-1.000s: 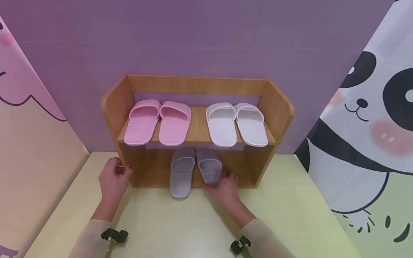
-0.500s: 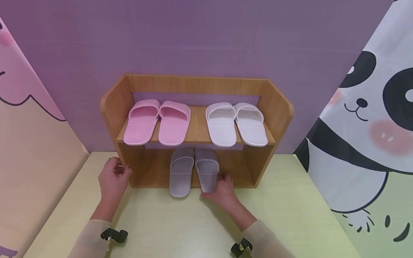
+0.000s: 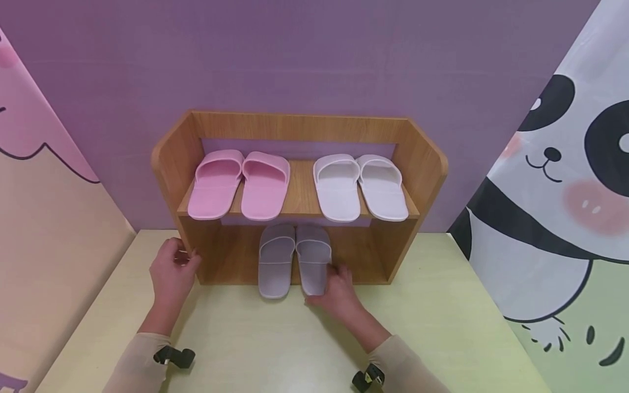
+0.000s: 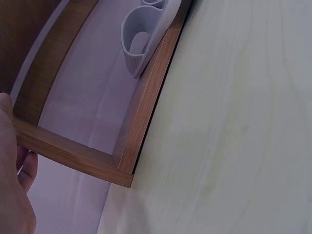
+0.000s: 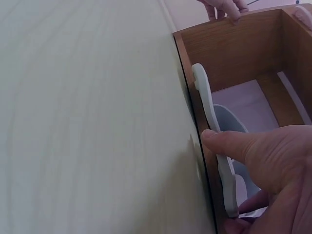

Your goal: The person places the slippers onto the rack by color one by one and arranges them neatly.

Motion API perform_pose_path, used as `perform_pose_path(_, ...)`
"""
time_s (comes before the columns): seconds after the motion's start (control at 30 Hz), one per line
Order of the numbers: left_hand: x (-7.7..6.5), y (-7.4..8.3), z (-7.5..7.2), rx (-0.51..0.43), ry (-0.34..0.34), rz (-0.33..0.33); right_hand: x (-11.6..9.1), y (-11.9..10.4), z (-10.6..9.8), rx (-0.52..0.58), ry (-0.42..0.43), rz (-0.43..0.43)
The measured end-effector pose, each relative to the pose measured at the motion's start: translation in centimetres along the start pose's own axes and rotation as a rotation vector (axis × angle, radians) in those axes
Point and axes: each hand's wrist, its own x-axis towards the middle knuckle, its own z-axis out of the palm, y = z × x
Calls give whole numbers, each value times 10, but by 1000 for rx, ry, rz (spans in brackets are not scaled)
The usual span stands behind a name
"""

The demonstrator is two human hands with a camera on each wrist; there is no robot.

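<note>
Two grey slippers stand side by side on the lower level of a small wooden shoe rack [image 3: 300,126], heel ends jutting slightly past its front edge. My right hand [image 3: 338,295] grips the right grey slipper [image 3: 313,270], thumb at the heel end and fingers along its right side. The left grey slipper [image 3: 275,277] lies untouched close beside it. At the rack's left side panel, my left hand [image 3: 172,270] holds the front edge between thumb and fingers; the left wrist view shows the fingers [image 4: 29,170] on the panel's outer side.
On the upper shelf sit a pair of pink slippers [image 3: 265,188] at left and a pair of white slippers [image 3: 338,191] at right. The rack stands on a pale wooden table [image 3: 265,349] against a purple wall [image 3: 304,60]. A panda picture [image 3: 550,202] covers the right wall.
My right hand has drawn the right grey slipper toward me and slightly left, so it lies straighter, level with its mate. The left hand stays on the rack.
</note>
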Motion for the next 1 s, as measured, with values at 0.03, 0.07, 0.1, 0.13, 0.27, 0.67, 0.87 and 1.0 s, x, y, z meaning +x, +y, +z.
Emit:
perform_pose_path(0.03,0,0,0,-1,0,-2,0,0,1,-6,3,-1)
perform_pose_path(0.07,0,1,0,-3,-1,-3,0,1,1,-10,6,-2)
perform_pose_path(0.1,0,1,0,-4,-3,-4,0,1,2,-11,8,3)
perform_pose_path(0.13,0,1,0,-3,-4,-5,0,1,2,-10,12,6)
perform_pose_path(0.27,0,2,0,4,-8,-12,-1,0,2,7,41,-2)
perform_pose_path(0.67,-2,6,-1,21,-26,-24,-1,6,8,1,4,85)
perform_pose_path(0.87,-2,5,-1,28,-29,-25,-1,5,7,-3,4,94)
perform_pose_path(1.0,-3,6,-1,23,-34,-35,-2,6,8,-4,17,74)
